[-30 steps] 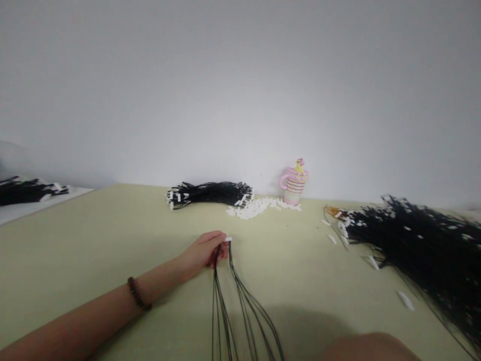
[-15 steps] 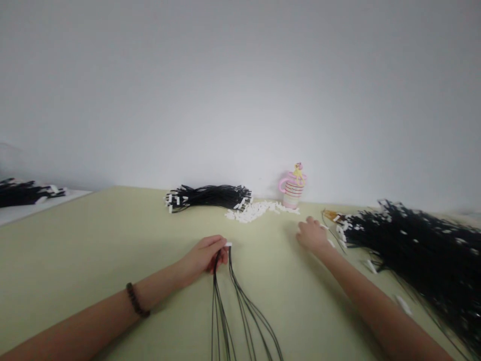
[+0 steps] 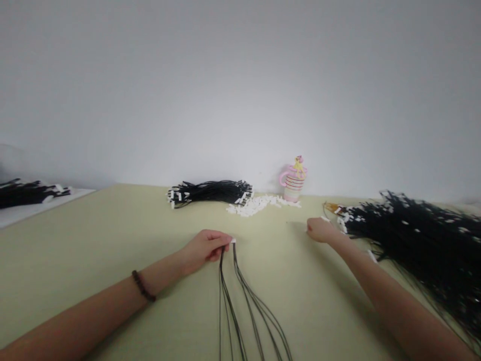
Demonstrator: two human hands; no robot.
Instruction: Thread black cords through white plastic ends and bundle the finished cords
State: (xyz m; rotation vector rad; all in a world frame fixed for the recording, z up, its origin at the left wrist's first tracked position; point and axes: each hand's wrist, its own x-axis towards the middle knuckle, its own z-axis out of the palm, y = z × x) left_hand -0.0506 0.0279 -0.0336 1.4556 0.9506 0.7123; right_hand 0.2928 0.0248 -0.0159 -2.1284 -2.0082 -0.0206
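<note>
Pale wall [image 3: 240, 90] and greenish table [image 3: 112, 225] are shown by the head view as the setting. Above the middle of the table, a small white piece [image 3: 233, 240] is pinched between the thumb and fingers of the left hand [image 3: 206, 245], with one end left jutting past the fingertips. Two groups of thin black cables [image 3: 235, 258] are seen hanging from there, spread toward the lower edge, where their far ends are cut off from sight. Because so little of the piece is gripped, it could be twisted or lost if the cables were tugged; a snag below the visible area might be the cause, and would not be noticed here.

By the right hand [image 3: 318, 229], the table is approached or touched just beside the large cable pile [image 3: 417, 240]; its fingers are mostly hidden, so whether they are clenched or gripping something cannot be told. Since the forearm is extended close along that pile, stray strands could be caught and dragged by a sideways sweep, and the loose white connector [image 3: 372, 256] at its edge displaced. Farther back, the heap of white pieces [image 3: 253, 204] is set between the cable bundle [image 3: 212, 192] and the pink mug [image 3: 293, 183]; by a careless reach, pieces could be scattered or the mug knocked.
</note>
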